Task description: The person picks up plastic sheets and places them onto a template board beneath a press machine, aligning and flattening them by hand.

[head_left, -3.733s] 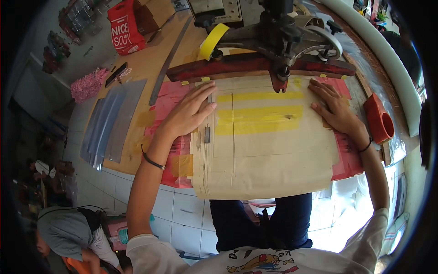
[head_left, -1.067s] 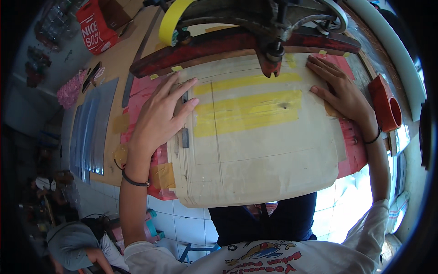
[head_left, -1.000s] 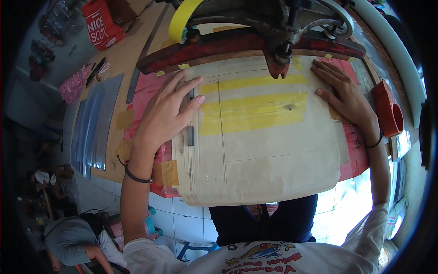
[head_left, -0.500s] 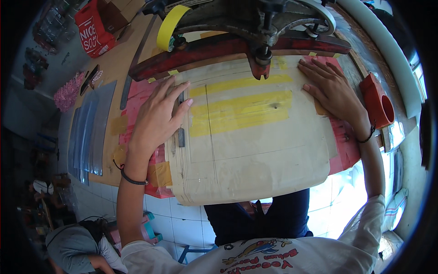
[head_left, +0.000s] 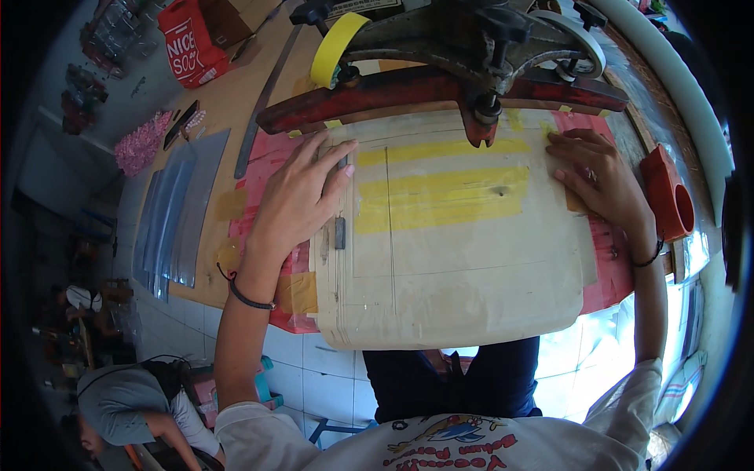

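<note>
A beige sheet (head_left: 471,275) with strips of yellow tape (head_left: 440,196) and thin dark lines lies over a red-covered board (head_left: 609,259), and its near edge hangs past the board. My left hand (head_left: 298,196) rests on the sheet's left margin, fingers spread and pointing away from me. Just beside it, a small dark grey block (head_left: 340,233) is fixed to that margin. At the sheet's far right edge lies my right hand (head_left: 601,177), its fingers slightly bent and the thumb apart. Beyond both hands, a dark red press bar (head_left: 377,96) spans the sheet.
A yellow tape roll (head_left: 339,51) hangs on the machine's frame. At right stands a red-orange holder (head_left: 666,192). Clear plastic sheets (head_left: 177,212), a phone (head_left: 182,124) and a red bag (head_left: 191,47) lie to the left. A person (head_left: 129,400) sits lower left.
The whole scene sits further right in the picture. My right hand's fingers have bent a little from lying flat. My left hand stays on the sheet's left margin.
</note>
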The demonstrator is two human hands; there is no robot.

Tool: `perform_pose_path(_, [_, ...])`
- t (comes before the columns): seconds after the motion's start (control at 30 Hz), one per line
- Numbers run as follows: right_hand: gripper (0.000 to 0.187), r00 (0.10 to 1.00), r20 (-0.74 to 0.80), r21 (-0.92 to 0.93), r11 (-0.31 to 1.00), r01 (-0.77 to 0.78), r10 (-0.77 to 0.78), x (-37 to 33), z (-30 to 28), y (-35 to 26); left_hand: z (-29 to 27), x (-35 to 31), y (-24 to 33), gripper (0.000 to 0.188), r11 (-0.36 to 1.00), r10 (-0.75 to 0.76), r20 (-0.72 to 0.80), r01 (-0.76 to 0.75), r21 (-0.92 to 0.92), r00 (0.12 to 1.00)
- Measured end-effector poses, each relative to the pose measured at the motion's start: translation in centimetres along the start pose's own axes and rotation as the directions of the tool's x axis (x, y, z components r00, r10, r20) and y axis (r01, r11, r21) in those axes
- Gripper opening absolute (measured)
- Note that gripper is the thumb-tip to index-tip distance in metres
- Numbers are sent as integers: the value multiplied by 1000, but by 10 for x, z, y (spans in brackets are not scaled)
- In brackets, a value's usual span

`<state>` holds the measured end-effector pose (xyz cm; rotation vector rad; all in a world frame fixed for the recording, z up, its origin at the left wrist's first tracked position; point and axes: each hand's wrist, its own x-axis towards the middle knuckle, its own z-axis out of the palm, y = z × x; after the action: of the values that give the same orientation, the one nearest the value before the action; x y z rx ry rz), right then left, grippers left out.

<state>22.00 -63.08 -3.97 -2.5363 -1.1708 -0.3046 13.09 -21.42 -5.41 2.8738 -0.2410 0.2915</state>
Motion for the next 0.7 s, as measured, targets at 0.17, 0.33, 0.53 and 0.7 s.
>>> perform_pose_path(0.17, [33,999,-18,-58,998,-31,30,0,1,6,1,1,1,40,1000,10,-14,-10,12,1000])
perform_pose_path(0.33, [31,999,-32,-10,1000,-22,21,-1,4,7,2,-1,-3,39,993,98,-120,-89,76,988])
perform_pose_path(0.53, [23,999,-32,26,999,22,-21,-4,1,6,-5,0,-2,26,992,128,-250,-120,46,960])
perform_pose_path(0.7, [19,997,-35,36,997,70,-69,-2,1,3,-2,0,-10,25,986,166,-220,-162,37,961])
